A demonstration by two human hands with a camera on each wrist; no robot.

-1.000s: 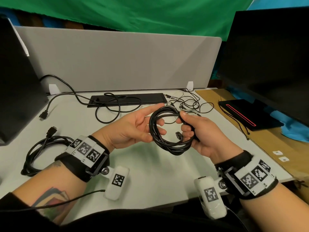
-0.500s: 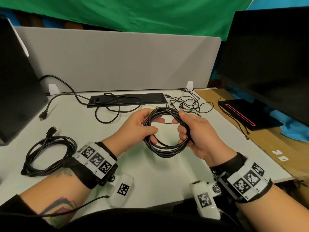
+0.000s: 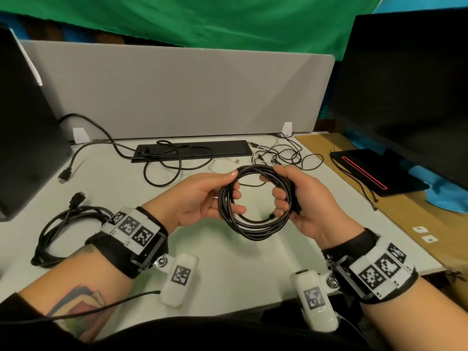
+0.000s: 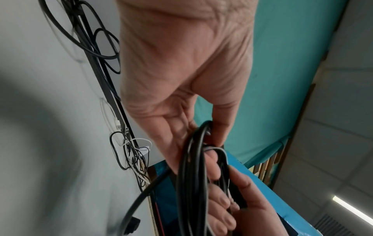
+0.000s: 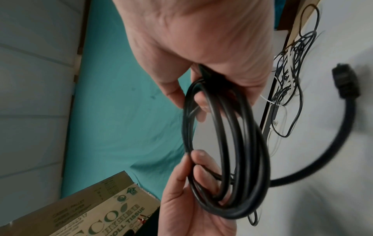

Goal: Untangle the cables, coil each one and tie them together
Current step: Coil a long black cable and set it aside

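A black cable wound into a round coil (image 3: pixel 255 231) hangs above the desk's middle, held between both hands. My left hand (image 3: pixel 228 193) grips its left side, thumb on top and fingers curled through the ring. My right hand (image 3: pixel 283 191) grips the right side the same way, with a plug end tucked in the palm. The left wrist view shows the coil (image 4: pixel 191 183) edge-on under my left hand (image 4: pixel 181 95). In the right wrist view the coil (image 5: pixel 242 143) runs from my right hand (image 5: pixel 201 47) to the left hand's fingers (image 5: pixel 197 172).
Another coiled black cable (image 3: pixel 63 229) lies at the desk's left. A loose black cable (image 3: pixel 164 171) crosses a flat black strip (image 3: pixel 228 148) at the back. Thin tangled cables (image 3: pixel 278 155) lie behind my hands. A monitor (image 3: pixel 405 97) stands right, a black box (image 3: pixel 22 148) left.
My left hand, open with its forefinger out a second ago, has curled round the coil's left side. The coil now faces me rounder and both hands sit slightly nearer me.
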